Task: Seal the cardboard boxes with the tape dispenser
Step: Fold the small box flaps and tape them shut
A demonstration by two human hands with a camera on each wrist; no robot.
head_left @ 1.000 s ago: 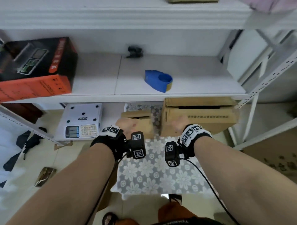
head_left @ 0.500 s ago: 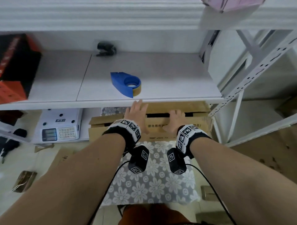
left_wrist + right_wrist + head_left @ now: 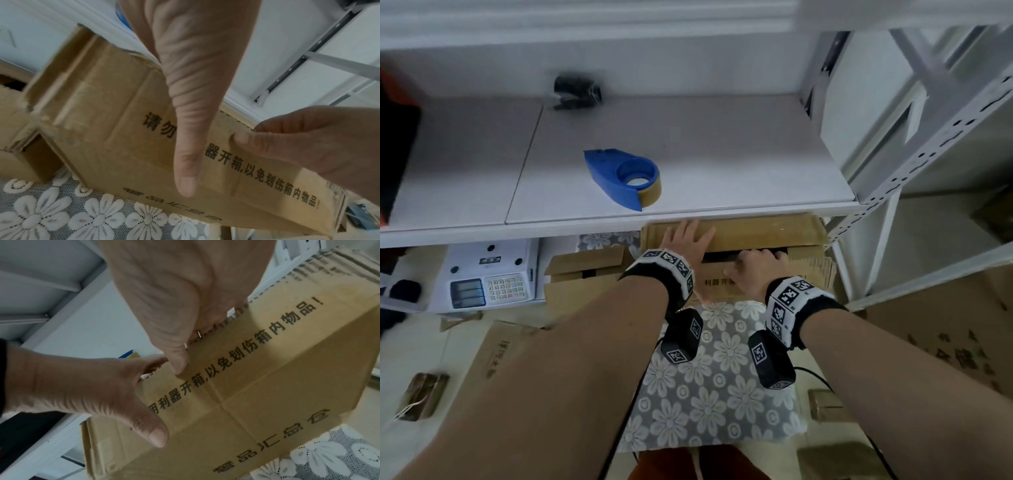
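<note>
both hands on the big box, tape still on the shelf

the right hand (image 3: 755,270) had its fingers (image 3: 207,327) curled over the edge of the near flap, dipping into the dark gap, with the thumb pressed on the printed face. the left hand (image 3: 686,240) lay flat, fingers (image 3: 681,229) straight and spread on the far flap, thumb hanging down the front of the box, gripping nothing. both were on the large cardboard box (image 3: 801,236), which sat on a flowered cloth (image 3: 709,401) on the surface, tucked partly under the shelf (image 3: 722,154). a smaller box (image 3: 582,274), its top also unsealed, stood just beside it on the left. the blue tape dispenser (image 3: 625,178) lay untouched on the shelf above, near the front edge.

to do this step well, it seemed best to draw the box out from under the shelf first, then press both flaps down until their edges met with no gap, holding them level with one flat hand so the other could fetch the dispenser. tape laid over a gaping seam would likely pucker.

compared with a second earlier, the hands had moved from the boxes' front faces up onto the large box's top, the left one flattening. since half a second earlier the hands were in much the same place.
</note>
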